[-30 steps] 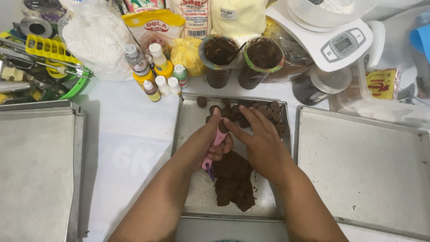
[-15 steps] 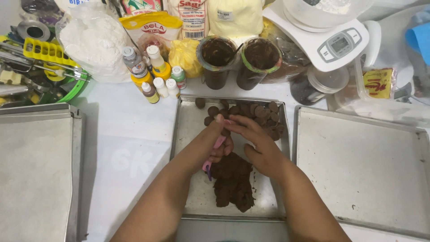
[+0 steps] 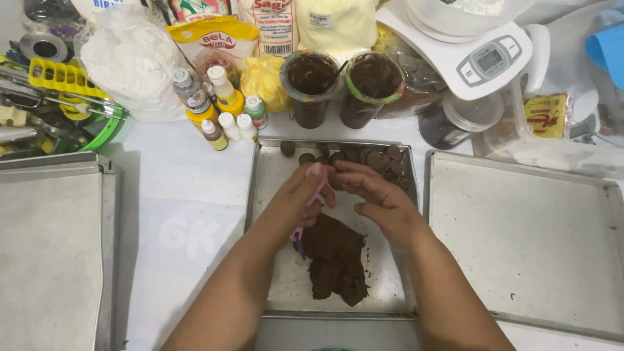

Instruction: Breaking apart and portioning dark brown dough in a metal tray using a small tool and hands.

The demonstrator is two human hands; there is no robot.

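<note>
A metal baking tray (image 3: 276,195) sits in front of me with a lump of dark brown dough (image 3: 335,257) in its middle. Several small brown dough balls (image 3: 374,159) lie along the tray's far edge. My left hand (image 3: 302,195) grips a pink scoop (image 3: 305,205), its handle pointing down over the dough. My right hand (image 3: 377,198) is curled next to it, fingertips meeting the scoop's head, pinching a bit of dough. Both hands hover above the tray's far half.
An empty tray (image 3: 526,240) lies to the right, another tray (image 3: 49,247) to the left. Behind stand two cups of brown mix (image 3: 338,81), small colouring bottles (image 3: 221,110), flour bags (image 3: 133,62), a kitchen scale (image 3: 478,49) and a green basket of tools (image 3: 58,97).
Both hands have drifted slightly toward the tray's far edge. They stay together at the head of the scoop.
</note>
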